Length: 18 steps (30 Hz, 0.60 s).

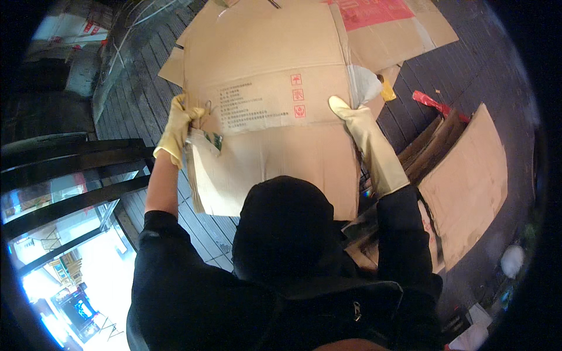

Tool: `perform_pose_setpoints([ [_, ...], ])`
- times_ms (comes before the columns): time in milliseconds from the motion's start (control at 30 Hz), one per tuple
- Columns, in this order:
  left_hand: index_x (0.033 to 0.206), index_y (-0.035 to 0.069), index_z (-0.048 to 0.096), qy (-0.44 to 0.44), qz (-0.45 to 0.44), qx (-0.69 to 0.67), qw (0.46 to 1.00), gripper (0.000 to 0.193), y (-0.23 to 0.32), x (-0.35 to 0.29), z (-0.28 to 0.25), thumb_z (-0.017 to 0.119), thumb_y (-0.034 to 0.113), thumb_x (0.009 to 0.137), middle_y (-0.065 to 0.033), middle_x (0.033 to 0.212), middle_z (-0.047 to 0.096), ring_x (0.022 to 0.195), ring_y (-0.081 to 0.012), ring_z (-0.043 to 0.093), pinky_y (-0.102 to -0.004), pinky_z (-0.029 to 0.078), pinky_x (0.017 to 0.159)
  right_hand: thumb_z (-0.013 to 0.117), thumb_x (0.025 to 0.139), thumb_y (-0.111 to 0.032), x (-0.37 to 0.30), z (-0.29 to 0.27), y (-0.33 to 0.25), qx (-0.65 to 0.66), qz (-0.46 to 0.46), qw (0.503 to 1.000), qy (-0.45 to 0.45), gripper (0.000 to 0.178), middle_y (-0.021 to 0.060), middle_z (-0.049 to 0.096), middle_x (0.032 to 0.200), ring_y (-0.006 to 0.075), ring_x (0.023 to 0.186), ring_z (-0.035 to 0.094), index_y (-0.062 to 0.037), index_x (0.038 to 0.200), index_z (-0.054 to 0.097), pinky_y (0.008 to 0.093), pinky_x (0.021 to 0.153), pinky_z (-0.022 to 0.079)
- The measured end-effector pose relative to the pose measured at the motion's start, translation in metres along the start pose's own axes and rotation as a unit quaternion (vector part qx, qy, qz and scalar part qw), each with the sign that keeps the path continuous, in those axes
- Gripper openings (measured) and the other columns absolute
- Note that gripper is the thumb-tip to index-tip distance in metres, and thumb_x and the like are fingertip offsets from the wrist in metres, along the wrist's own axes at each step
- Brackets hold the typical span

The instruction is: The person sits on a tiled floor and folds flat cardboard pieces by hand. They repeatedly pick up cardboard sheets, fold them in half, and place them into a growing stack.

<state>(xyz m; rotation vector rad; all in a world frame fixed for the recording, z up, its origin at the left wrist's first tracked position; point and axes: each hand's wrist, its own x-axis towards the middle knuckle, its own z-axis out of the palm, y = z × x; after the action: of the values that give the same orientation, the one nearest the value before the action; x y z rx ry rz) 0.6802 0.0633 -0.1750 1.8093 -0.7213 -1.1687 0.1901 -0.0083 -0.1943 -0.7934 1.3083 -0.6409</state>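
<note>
A large brown flattened cardboard box [263, 58] is stretched out in front of me, with dark print and small red symbols on it. My left hand [177, 126], in a pale yellow rubber glove, is closed on its left edge, beside a torn spot. On the opposite edge, my right hand [358, 126] wears a matching glove. Its thumb lies on the cardboard's face, and its other fingers are hidden behind. Past the right hand, a cardboard piece with a red printed area [374, 13] sticks out at the upper right.
Several flattened cardboard sheets [468, 187] lie stacked at my right, with a red strip [430, 102] at their far end. Dark slatted flooring [158, 58] runs underneath. A dark-framed glass door [64, 193] stands at my left, with a bright room beyond.
</note>
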Motion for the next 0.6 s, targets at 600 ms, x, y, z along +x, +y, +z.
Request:
perform_pose_setpoints([
  [600,0.131,-0.006,0.076,-0.016,0.105,-0.170,0.980,0.034,0.090,-0.054,0.003,0.080,0.016,0.106,-0.0157,0.120,0.082,0.101,-0.0237,0.082,-0.0372,0.070,0.089,0.096,0.093,-0.033,-0.061,-0.014,-0.141,0.032,-0.225,0.972,-0.053,0.064,0.0157,0.079,0.131,0.0253,0.112,0.077,0.0063,0.138,0.074,0.0395,0.101,0.060],
])
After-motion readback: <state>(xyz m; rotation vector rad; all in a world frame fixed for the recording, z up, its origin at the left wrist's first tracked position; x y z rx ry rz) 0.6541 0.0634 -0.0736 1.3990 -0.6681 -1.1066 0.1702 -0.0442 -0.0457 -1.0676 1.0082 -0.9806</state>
